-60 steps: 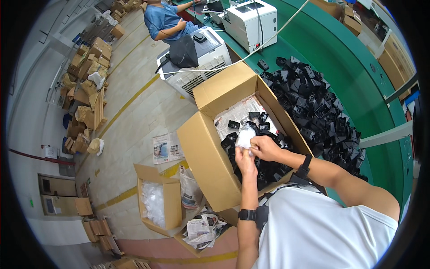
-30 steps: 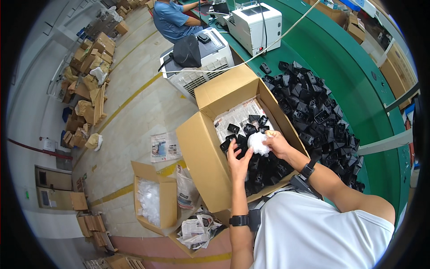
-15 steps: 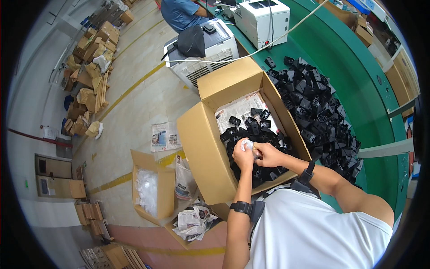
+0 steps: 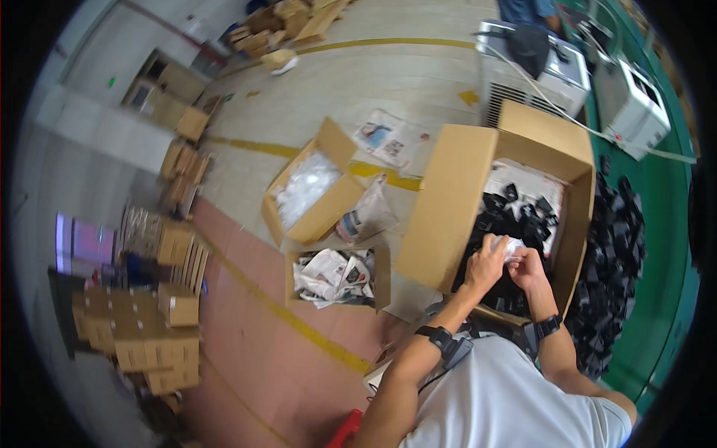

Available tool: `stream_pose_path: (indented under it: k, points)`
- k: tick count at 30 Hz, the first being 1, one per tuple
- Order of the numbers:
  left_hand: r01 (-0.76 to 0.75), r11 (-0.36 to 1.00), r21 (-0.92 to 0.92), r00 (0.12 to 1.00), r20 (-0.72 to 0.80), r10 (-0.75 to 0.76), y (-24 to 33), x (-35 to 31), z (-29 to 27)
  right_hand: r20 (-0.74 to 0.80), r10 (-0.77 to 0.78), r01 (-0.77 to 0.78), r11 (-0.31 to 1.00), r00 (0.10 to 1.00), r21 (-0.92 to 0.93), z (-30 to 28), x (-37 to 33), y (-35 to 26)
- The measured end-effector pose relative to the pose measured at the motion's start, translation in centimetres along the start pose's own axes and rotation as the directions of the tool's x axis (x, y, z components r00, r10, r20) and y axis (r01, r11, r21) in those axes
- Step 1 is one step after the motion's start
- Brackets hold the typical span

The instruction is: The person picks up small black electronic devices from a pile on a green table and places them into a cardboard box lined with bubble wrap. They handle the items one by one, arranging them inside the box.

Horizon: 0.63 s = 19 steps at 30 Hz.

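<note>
My left hand (image 4: 485, 266) and my right hand (image 4: 528, 269) meet over a large open cardboard box (image 4: 448, 205), fingers closed on a small crumpled white piece, perhaps thin plastic or paper (image 4: 512, 248). Its exact kind is too blurred to tell. Beneath them, black plastic housings (image 4: 526, 224) lie heaped in the box, partly hidden by my hands and forearms. Newspaper (image 4: 549, 187) lines the box's far end. To the right, a big pile of similar black plastic parts (image 4: 614, 261) covers part of a green table (image 4: 676, 246).
Left on the floor stand a carton (image 4: 336, 205) of translucent white plastic and another (image 4: 295, 293) full of crumpled newspaper, with a bag (image 4: 370, 213) between. Beyond the large box are a white cooler-like unit (image 4: 549, 71), a white machine (image 4: 633, 112) and a person in blue (image 4: 523, 9).
My view has swung left, so the box, table and hands appear farther right and more floor and stacked cartons show. Both hands stay together on the white piece.
</note>
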<state>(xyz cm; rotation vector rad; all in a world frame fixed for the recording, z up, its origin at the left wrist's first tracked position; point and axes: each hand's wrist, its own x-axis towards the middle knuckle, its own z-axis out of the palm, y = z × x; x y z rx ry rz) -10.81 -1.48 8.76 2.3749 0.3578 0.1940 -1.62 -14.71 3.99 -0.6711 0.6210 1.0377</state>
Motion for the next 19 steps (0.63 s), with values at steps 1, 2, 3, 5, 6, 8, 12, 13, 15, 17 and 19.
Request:
stream_pose_path:
  k: [1, 2, 3, 5, 6, 8, 12, 13, 15, 17, 19]
  points:
    - [0.02, 0.999, 0.032, 0.996, -0.092, -0.017, -1.5, -0.4, 0.4, 0.009, -0.038, 0.038, 0.996, 0.999, -0.076, 1.4, 0.1, 1.2]
    - [0.032, 0.998, 0.058, 0.984, -0.176, -0.021, -3.1, -0.5, 0.7, 0.019, -0.089, 0.091, 0.985, 0.996, -0.144, 3.0, -0.6, 1.9]
    - [0.084, 0.996, 0.037, 0.974, -0.216, -0.074, -4.0, -0.6, -0.3, 0.108, -0.13, 0.151, 0.964, 0.986, -0.218, 5.6, -2.3, 2.8]
    - [0.109, 0.993, -0.034, 0.928, -0.355, -0.114, -5.6, -0.7, -3.6, 0.26, -0.18, 0.284, 0.846, 0.949, -0.452, 10.2, -6.2, 3.3]
    - [0.091, 0.99, -0.109, 0.9, -0.416, -0.129, -6.3, -0.6, -6.5, 0.313, -0.217, 0.363, 0.755, 0.924, -0.546, 11.2, -7.3, 3.6]
    - [-0.041, 0.987, -0.158, 0.763, -0.642, -0.071, -8.5, -0.8, -13.3, 0.358, -0.331, 0.474, 0.41, 0.873, -0.779, 11.8, -7.8, 3.8]
    - [-0.01, 0.997, 0.077, 0.408, -0.91, 0.074, -11.1, -1.2, -29.6, 0.144, -0.405, 0.331, 0.442, 0.903, -0.834, 8.0, -7.4, 2.6]
    - [0.092, 0.98, 0.174, 0.335, -0.933, 0.134, -12.6, -2.3, -33.5, 0.136, -0.413, 0.325, 0.43, 0.9, -0.843, 7.1, -7.0, 2.9]
    - [0.151, 0.958, 0.242, 0.147, -0.964, 0.221, -15.3, -2.5, -39.4, 0.061, -0.482, 0.27, 0.379, 0.874, -0.885, 6.3, -7.4, 3.8]
    - [0.255, 0.912, 0.321, 0.087, -0.947, 0.309, -19.4, -1.8, -44.1, 0.042, -0.508, 0.227, 0.309, 0.86, -0.923, 6.1, -7.1, 5.0]
    - [0.463, 0.857, 0.227, 0.306, -0.948, 0.086, -29.3, -0.6, -45.2, 0.052, -0.477, 0.192, 0.249, 0.877, -0.949, 6.2, -6.8, 6.4]
